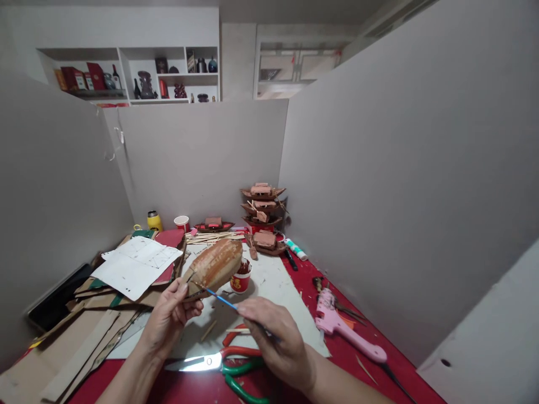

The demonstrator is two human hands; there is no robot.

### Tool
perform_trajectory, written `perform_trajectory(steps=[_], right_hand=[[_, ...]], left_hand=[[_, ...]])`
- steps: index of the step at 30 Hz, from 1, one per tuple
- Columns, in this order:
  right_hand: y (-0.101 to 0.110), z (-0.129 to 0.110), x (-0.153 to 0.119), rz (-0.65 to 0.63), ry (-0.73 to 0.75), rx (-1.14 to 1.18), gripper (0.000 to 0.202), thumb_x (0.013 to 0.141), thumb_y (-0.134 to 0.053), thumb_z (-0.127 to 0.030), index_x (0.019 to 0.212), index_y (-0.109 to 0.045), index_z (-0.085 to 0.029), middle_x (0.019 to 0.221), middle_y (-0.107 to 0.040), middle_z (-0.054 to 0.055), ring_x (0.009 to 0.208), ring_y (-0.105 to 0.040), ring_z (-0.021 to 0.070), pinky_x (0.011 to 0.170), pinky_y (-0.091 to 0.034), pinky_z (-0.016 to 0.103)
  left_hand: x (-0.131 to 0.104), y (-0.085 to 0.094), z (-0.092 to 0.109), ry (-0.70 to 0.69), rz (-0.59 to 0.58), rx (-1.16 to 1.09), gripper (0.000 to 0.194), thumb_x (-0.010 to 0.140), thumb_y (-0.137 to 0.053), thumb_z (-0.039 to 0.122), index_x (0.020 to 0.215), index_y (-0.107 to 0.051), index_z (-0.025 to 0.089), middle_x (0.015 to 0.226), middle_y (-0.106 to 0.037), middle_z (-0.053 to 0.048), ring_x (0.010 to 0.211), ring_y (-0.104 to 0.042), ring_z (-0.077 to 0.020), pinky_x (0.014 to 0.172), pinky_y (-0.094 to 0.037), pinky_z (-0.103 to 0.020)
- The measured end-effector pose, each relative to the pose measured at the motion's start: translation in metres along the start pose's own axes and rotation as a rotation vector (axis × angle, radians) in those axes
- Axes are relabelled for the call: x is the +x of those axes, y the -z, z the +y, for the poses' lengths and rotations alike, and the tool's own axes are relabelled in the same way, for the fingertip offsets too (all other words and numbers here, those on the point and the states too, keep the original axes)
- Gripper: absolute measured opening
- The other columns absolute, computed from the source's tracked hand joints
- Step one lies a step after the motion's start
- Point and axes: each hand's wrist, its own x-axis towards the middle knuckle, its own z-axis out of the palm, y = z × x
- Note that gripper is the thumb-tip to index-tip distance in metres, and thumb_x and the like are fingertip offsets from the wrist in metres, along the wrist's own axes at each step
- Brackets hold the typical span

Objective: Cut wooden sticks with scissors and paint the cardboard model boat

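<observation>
My left hand (174,306) pinches one end of a cardboard boat hull (219,264), tilted and partly coated in reddish brown with bare tan patches. In my right hand (275,336) is a thin blue-handled paintbrush (221,299), its tip at the hull's near end. Behind the hull stands a red paper cup (241,281) with brown paint around its inside. Scissors (223,359) with red and green handles lie below my hands, partly hidden by the right one.
Brown model boats (263,205) are stacked at the back. On the right rests a pink glue gun (349,331). Cardboard pieces (76,348) and a marked white sheet (137,266) pile up on the left. Thin sticks (214,238) lie behind. Grey partitions (202,157) enclose the table.
</observation>
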Motion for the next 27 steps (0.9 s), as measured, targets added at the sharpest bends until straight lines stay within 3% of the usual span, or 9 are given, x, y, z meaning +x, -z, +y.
perform_trajectory(steps=[5,11,17,23,27], right_hand=[[0.006,0.014,-0.001,0.217,-0.229,-0.028,0.034,0.089,-0.053,-0.007,0.114,-0.062,-0.028,0.097,-0.072,0.003,0.087,-0.069,0.0173,0.076,-0.058,0.031],[0.005,0.006,0.0,0.114,-0.137,0.006,0.038,0.086,-0.057,-0.005,0.116,-0.061,-0.028,0.095,-0.072,0.003,0.088,-0.069,0.018,0.076,-0.057,0.03],[0.01,0.015,0.003,0.267,-0.321,-0.059,0.022,0.09,-0.055,-0.012,0.104,-0.066,-0.026,0.088,-0.073,0.003,0.079,-0.07,0.0172,0.07,-0.058,0.029],[0.002,0.007,-0.001,0.118,-0.196,0.007,0.024,0.086,-0.059,-0.011,0.105,-0.065,-0.025,0.088,-0.072,0.003,0.079,-0.069,0.0175,0.071,-0.057,0.029],[0.009,0.017,0.002,0.241,-0.298,-0.057,0.019,0.089,-0.056,-0.013,0.102,-0.066,-0.024,0.088,-0.072,0.003,0.078,-0.07,0.0172,0.07,-0.057,0.028]], left_hand=[[0.0,0.002,-0.003,0.005,-0.017,0.025,0.025,0.075,-0.074,0.03,0.089,-0.058,0.018,0.078,-0.069,-0.004,0.062,-0.064,-0.0143,0.057,-0.051,-0.024],[0.0,0.002,-0.005,-0.013,-0.004,0.063,0.027,0.074,-0.075,0.031,0.09,-0.058,0.017,0.078,-0.068,-0.004,0.062,-0.065,-0.0152,0.058,-0.051,-0.025],[0.003,0.001,-0.004,-0.045,0.04,0.097,0.031,0.071,-0.078,0.03,0.091,-0.058,0.017,0.079,-0.07,-0.004,0.065,-0.067,-0.0162,0.059,-0.052,-0.026],[0.005,0.005,-0.004,-0.051,0.031,0.097,0.027,0.074,-0.075,0.028,0.091,-0.059,0.016,0.083,-0.071,-0.004,0.067,-0.068,-0.0167,0.061,-0.053,-0.026],[0.009,0.012,-0.003,-0.053,0.034,0.065,0.027,0.074,-0.075,0.026,0.093,-0.059,0.016,0.082,-0.071,-0.005,0.067,-0.069,-0.0169,0.06,-0.053,-0.026]])
